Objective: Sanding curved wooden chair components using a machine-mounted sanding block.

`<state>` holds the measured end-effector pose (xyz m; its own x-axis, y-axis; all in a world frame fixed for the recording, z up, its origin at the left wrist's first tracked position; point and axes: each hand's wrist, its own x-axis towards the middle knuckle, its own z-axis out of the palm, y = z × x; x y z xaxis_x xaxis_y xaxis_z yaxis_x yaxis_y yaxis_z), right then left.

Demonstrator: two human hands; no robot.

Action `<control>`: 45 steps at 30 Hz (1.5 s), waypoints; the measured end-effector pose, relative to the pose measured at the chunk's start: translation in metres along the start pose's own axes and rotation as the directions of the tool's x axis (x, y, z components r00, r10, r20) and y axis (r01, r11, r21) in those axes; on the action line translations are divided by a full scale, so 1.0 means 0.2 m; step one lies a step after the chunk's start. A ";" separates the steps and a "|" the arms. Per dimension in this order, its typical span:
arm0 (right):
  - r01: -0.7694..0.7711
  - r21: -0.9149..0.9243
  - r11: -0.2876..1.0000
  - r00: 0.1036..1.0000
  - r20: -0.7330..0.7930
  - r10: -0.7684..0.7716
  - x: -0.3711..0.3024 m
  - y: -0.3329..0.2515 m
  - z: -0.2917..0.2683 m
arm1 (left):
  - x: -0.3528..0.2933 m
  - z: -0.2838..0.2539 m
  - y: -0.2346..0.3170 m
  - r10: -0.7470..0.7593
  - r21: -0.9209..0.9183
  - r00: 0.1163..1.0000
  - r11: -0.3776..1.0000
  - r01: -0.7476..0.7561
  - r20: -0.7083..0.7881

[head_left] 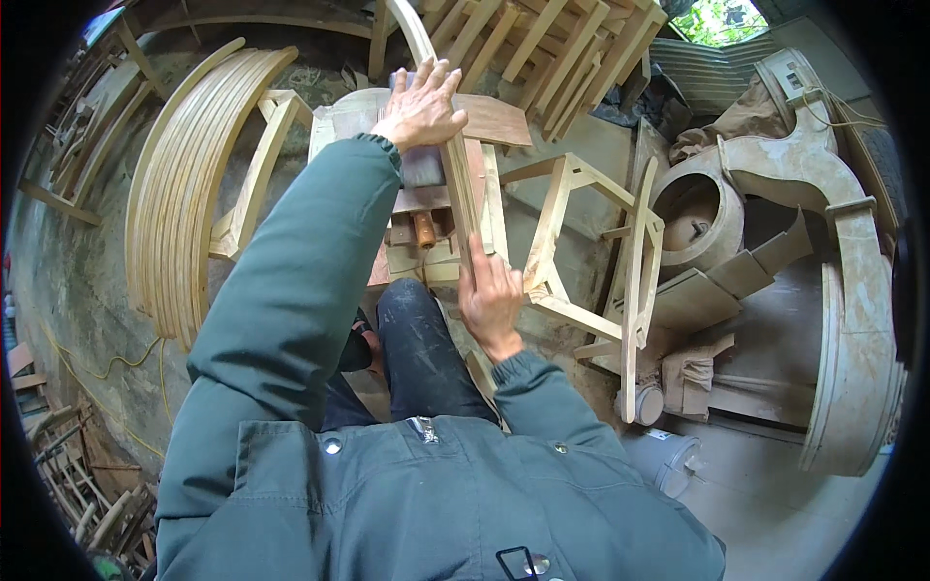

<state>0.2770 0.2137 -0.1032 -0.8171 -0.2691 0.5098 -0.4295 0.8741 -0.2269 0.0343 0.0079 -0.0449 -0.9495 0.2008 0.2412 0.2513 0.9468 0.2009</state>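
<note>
A long curved wooden strip [457, 184] runs from the far top edge toward me, across a wooden worktable [347, 114]. My left hand [421, 105] lies on the strip and the grey-purple block-like part beside it, palm down with fingers spread. Nearer to me, my right hand [492, 298] grips the strip's near end, its index finger stretched along the wood and the other fingers curled. Between my arms an orange-brown handle [423, 230] sticks out of the table toward me. Whether the grey-purple part [420, 169] touches the strip under my left hand, I cannot tell.
Several curved wooden strips [199, 184] stand stacked on a frame at the left. On the right are a wooden frame [552, 218] and a large band saw-like machine [862, 290]. Wooden frames [567, 48] pile up at the back. A yellow cord [116, 366] crosses the floor.
</note>
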 end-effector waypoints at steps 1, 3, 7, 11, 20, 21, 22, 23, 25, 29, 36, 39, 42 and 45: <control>0.005 0.006 1.000 1.000 -0.006 -0.005 -0.09 -0.01 -0.04 | -0.05 0.00 0.01 -0.003 0.008 1.000 1.000 0.003 -0.005; 0.014 0.014 1.000 0.997 0.071 -0.015 -0.27 -0.01 -0.11 | -0.16 -0.03 0.08 0.004 -0.026 1.000 1.000 -0.003 0.021; 0.042 0.018 0.999 0.993 0.109 -0.044 -0.62 0.05 -0.26 | -0.46 -0.05 0.31 0.051 -0.057 0.998 0.997 -0.049 0.048; -0.001 0.093 0.996 0.985 0.171 -0.015 -0.88 0.10 -0.34 | -0.73 -0.03 0.46 0.065 -0.092 0.998 0.994 -0.063 0.014; -0.146 0.140 0.979 0.941 0.325 0.094 -1.31 0.25 -0.63 | -1.11 -0.03 0.88 0.071 -0.115 0.997 0.991 -0.072 -0.015; -0.153 0.141 0.978 0.943 0.318 0.101 -1.36 0.27 -0.71 | -1.15 -0.07 0.96 0.006 -0.239 1.000 0.971 -0.011 -0.021; -0.127 0.060 0.990 0.943 0.316 0.102 -1.37 0.28 -0.80 | -1.18 -0.09 1.01 -0.063 -0.357 0.998 0.933 0.051 -0.020; -0.102 -0.018 0.995 0.944 0.313 0.102 -1.37 0.28 -0.88 | -1.20 -0.08 1.06 -0.164 -0.467 0.984 0.877 0.109 -0.077; -0.091 -0.007 0.996 0.966 0.244 0.090 -1.34 0.27 -1.00 | -1.23 0.02 1.05 -0.286 -0.604 0.942 0.787 0.126 -0.177; -0.152 0.057 0.987 0.958 0.254 0.133 -1.39 0.28 -1.11 | -1.30 0.12 1.01 -0.490 -0.894 0.864 0.432 0.120 -0.121; -0.167 0.073 0.983 0.899 0.422 0.121 -1.74 0.23 -1.40 | -1.30 -0.02 0.93 -0.197 -0.413 0.970 0.902 0.122 -0.144; -0.135 0.067 0.989 0.886 0.456 0.090 -1.78 0.24 -1.51 | -1.20 -0.04 0.83 -0.092 -0.200 0.992 0.977 0.073 -0.084; -0.173 0.039 0.984 0.855 0.501 0.130 -1.71 0.24 -1.54 | -1.10 0.02 0.72 -0.077 -0.116 0.995 0.991 0.069 -0.063; -0.211 0.009 0.977 0.832 0.526 0.175 -1.60 0.24 -1.46 | -0.96 0.09 0.64 -0.098 -0.165 0.984 0.984 0.073 -0.148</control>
<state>0.6310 0.4601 -0.0353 -0.9575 -0.2835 -0.0522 -0.2504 0.9077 -0.3366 0.2457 0.0945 -0.0824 -0.9313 0.0680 0.3579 0.2091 0.9043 0.3722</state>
